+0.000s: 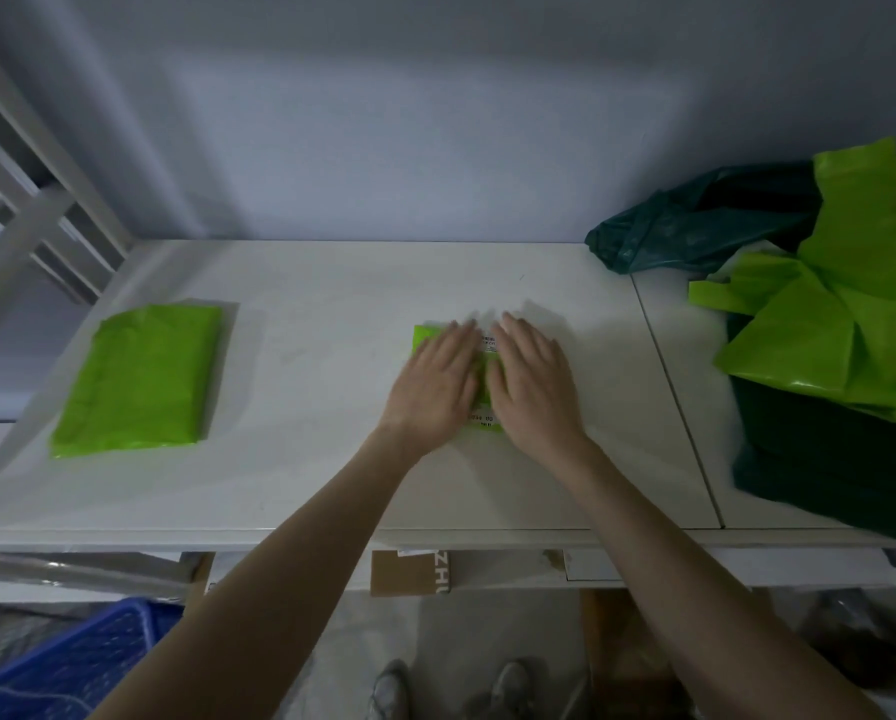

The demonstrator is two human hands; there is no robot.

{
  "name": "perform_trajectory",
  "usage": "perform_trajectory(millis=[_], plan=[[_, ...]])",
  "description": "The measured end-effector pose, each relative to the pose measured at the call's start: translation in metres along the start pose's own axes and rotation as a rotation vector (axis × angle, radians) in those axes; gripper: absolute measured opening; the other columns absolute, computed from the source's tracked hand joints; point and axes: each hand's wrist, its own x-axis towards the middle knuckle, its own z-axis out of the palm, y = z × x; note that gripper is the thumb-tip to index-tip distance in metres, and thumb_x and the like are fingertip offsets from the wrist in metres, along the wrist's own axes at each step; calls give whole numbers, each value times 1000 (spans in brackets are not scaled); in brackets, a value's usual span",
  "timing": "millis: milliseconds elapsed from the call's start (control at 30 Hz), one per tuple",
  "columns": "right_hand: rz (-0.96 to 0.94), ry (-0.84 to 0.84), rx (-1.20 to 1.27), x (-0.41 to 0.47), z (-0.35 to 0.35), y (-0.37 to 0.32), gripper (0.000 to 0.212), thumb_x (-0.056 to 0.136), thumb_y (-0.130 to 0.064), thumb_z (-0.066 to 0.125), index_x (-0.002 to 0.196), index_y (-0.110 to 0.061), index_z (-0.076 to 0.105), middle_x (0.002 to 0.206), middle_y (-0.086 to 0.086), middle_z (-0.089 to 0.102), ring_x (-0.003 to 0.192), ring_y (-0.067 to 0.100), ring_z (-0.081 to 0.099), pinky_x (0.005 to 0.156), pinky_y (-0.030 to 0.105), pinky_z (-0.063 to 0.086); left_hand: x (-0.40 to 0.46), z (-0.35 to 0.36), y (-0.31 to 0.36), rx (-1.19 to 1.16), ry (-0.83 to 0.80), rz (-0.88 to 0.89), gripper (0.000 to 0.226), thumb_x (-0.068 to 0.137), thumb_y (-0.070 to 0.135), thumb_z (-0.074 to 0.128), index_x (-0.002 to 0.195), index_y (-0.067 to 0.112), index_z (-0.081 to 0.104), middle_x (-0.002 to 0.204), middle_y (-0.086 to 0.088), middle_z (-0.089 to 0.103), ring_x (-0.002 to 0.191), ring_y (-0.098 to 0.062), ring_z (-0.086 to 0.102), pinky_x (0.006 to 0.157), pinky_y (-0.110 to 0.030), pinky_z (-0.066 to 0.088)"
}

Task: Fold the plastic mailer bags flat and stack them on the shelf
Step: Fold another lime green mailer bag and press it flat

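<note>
A small folded lime-green mailer bag (425, 336) with a white label lies at the middle of the white shelf (305, 485). My left hand (435, 381) and my right hand (531, 379) press flat on it side by side, fingers straight, covering most of it. A stack of folded lime-green bags (142, 376) lies flat on the shelf's left part. At the right sits a loose heap of unfolded lime-green bags (846, 304) and dark green bags (695, 226).
A grey wall stands behind the shelf, and a white frame post (30, 220) rises at the left. Below the front edge are a blue crate (72, 662), cardboard boxes (409, 571) and my shoes (394, 688).
</note>
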Motion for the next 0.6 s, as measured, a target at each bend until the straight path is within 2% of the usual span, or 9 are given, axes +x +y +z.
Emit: perform_trajectory(millis=[100, 200, 300, 400, 467, 600], plan=[[-15, -123, -91, 2, 17, 3, 75, 86, -45, -6, 146, -17, 30, 153, -1, 31, 141, 14, 26, 111, 38, 22, 3, 19, -3, -22, -114, 0, 74, 85, 48, 0, 149, 17, 21, 156, 1, 21, 145, -18, 15, 117, -39, 17], [-5, -146, -89, 2, 23, 11, 78, 83, -47, -10, 148, -20, 25, 154, -5, 27, 143, 11, 21, 113, 37, 19, 3, 20, -6, -52, -138, -48, 75, 84, 52, -1, 149, 22, 21, 156, 6, 21, 145, -16, 13, 118, -34, 13], [3, -160, -80, 2, 20, 9, 81, 81, -47, -13, 149, -21, 23, 155, -5, 23, 144, 11, 16, 114, 37, 15, 4, 14, -3, -46, -138, -82, 60, 94, 51, 13, 149, 30, 22, 156, 12, 18, 146, -18, 10, 117, -33, 9], [64, -145, -102, -1, 16, 8, 77, 82, -51, -11, 147, -30, 25, 156, -2, 21, 144, 18, 13, 115, 44, 10, 1, 10, -4, 1, -182, -163, 50, 98, 48, 24, 147, 40, 19, 158, 14, 6, 146, -17, -2, 117, -42, 0], [83, -170, -87, 0, 16, 9, 77, 81, -54, -11, 147, -32, 23, 157, 0, 19, 144, 20, 12, 115, 46, 9, 1, 10, -3, 4, -192, -179, 51, 98, 49, 23, 148, 40, 15, 159, 9, 0, 146, -17, -6, 117, -42, -3], [51, -201, -74, 4, 19, 17, 72, 85, -54, -6, 147, -31, 21, 157, 4, 17, 144, 24, 14, 116, 48, 11, 2, 16, -3, -52, -165, -212, 67, 92, 56, 16, 150, 27, 0, 158, 6, -5, 145, -12, -9, 117, -36, -6]])
